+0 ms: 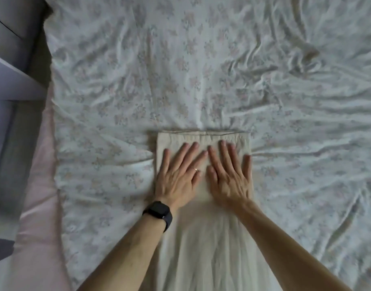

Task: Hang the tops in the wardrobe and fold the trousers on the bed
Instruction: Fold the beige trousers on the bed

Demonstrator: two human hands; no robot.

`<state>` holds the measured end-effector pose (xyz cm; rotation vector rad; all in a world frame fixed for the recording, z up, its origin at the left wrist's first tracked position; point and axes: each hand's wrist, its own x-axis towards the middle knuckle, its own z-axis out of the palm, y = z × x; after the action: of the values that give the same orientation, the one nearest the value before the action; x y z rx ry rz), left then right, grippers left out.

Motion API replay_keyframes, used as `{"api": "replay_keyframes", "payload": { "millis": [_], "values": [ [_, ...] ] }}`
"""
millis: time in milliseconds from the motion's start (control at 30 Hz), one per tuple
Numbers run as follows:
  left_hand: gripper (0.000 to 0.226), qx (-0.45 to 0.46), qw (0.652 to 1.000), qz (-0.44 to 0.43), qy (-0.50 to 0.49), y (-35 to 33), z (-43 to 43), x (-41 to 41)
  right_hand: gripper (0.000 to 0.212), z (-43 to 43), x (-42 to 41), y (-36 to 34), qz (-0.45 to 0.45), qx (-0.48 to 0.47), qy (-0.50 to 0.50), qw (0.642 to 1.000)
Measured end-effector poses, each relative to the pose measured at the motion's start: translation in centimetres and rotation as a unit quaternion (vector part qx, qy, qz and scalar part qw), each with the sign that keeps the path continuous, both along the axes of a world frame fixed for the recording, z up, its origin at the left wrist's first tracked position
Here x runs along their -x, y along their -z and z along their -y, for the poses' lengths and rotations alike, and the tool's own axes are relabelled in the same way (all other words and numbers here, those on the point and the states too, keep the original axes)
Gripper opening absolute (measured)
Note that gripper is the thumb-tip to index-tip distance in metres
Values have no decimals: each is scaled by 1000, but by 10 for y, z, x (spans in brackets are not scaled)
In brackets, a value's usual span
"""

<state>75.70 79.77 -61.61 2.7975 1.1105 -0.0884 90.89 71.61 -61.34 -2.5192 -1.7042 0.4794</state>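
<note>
Head | left hand (179, 177), right hand (229, 177) flat on trousers (201, 244) | lower trousers cropped

My left hand (177, 177) and right hand (229, 177) cover part of the trousers (203, 238), whose near end is cut off.

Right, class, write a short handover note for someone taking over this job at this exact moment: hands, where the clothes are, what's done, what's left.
Left hand: open and flat, fingers straight, pressing on the cream trousers.
Right hand: the same, just beside it.
Trousers: lying lengthwise on the floral bed. The far end is squared off and looks doubled over; the rest runs back toward the person.
Done: trousers laid out and pressed flat.
Left: finish folding them. No tops or wardrobe in view, so the hanging cannot be judged.
</note>
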Motion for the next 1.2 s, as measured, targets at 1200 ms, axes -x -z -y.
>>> {"api": "replay_keyframes", "payload": {
  "millis": [1200],
  "values": [
    [49,431,728,277,-456,-111,293,163,45,326,121,-77,-349,-6,486,801]
  ]
}}
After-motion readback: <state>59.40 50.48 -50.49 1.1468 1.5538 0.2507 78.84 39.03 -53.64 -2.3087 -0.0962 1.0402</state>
